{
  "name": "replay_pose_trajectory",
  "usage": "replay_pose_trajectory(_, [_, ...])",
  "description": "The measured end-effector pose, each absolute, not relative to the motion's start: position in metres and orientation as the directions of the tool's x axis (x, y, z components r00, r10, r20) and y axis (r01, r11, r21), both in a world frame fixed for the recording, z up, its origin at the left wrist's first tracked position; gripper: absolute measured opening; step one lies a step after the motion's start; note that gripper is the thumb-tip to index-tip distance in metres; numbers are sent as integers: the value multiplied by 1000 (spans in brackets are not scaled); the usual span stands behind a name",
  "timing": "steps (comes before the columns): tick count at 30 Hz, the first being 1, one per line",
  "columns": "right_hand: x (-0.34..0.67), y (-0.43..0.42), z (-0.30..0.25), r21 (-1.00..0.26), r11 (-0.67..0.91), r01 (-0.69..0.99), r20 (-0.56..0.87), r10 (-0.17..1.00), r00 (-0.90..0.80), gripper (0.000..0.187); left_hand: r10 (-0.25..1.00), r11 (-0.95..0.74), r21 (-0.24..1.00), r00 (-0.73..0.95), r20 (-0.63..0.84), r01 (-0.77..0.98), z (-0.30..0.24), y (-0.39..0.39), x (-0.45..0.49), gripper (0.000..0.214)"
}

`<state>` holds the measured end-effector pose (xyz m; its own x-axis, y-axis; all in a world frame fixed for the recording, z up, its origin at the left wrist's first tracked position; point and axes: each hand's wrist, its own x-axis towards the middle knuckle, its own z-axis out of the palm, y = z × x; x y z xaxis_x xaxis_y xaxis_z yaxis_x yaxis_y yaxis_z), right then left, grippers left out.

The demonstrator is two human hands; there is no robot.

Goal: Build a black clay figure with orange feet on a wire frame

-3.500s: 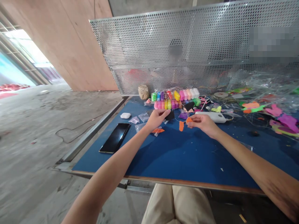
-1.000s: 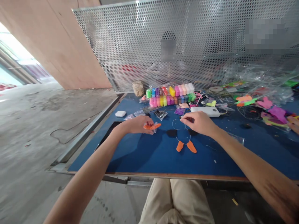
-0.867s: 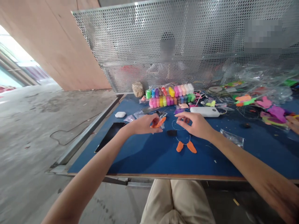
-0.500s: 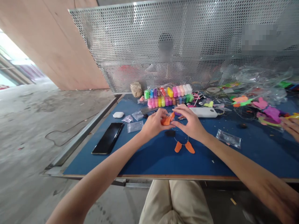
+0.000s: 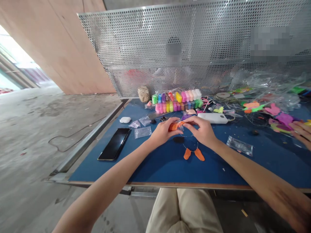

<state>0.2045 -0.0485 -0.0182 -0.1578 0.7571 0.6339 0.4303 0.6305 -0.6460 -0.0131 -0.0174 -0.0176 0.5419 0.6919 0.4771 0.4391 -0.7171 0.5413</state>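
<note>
Orange modelling clay, partly in clear plastic wrap, is held between my hands above the table. My left hand is closed round its left part. The fingers and thumb of my right hand pinch its right end. Two flat orange clay pieces joined by a thin wire lie on the table just below my hands. Beneath my left fingertips a dark round patch shows on the blue surface.
Rows of coloured clay blocks sit behind my hands, beside a beige lump. A black phone, white earbud case and plastic bags lie left. Rightward are a white device, clay shapes and another person's hand.
My right fingers have come down flatter over the clay, and the raised orange strip now lies lower. The whole view has shifted slightly.
</note>
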Motion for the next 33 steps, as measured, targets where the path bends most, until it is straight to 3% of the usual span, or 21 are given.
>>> replay_pose_trajectory(2, [204, -48, -19, -659, 615, 433, 627, 767, -137, 22, 682, -719, 565, 569, 459, 405, -15, -17, -14, 54])
replay_pose_trajectory(5, [203, -48, -19, -635, 644, 427, 656, 741, -142, 22, 681, -714, 582, 580, 447, 389, -17, -16, -13, 59])
replay_pose_trajectory(9, [202, -49, -18, -544, 712, 444, 715, 670, -200, 15, 690, -719, 535, 554, 467, 445, -23, -12, -12, 55])
replay_pose_trajectory(15, [203, -48, -20, -517, 717, 467, 676, 677, -291, 22, 674, -738, 444, 582, 454, 508, -25, -9, -16, 42])
replay_pose_trajectory(23, [198, -50, -22, -455, 748, 483, 629, 654, -420, 33, 700, -712, 511, 548, 459, 482, -26, -8, -15, 32])
replay_pose_trajectory(25, [199, -49, -20, -512, 723, 464, 620, 685, -383, 28, 686, -725, 498, 564, 460, 476, -24, -9, -13, 32])
replay_pose_trajectory(30, [206, -39, -22, -826, 502, 257, 483, 865, -139, 27, 597, -797, 421, 669, 442, 433, -24, -13, -8, 26])
replay_pose_trajectory(33, [208, -35, -24, -873, 421, 247, 398, 907, -138, 29, 562, -825, 369, 693, 452, 429, -26, -14, -8, 22])
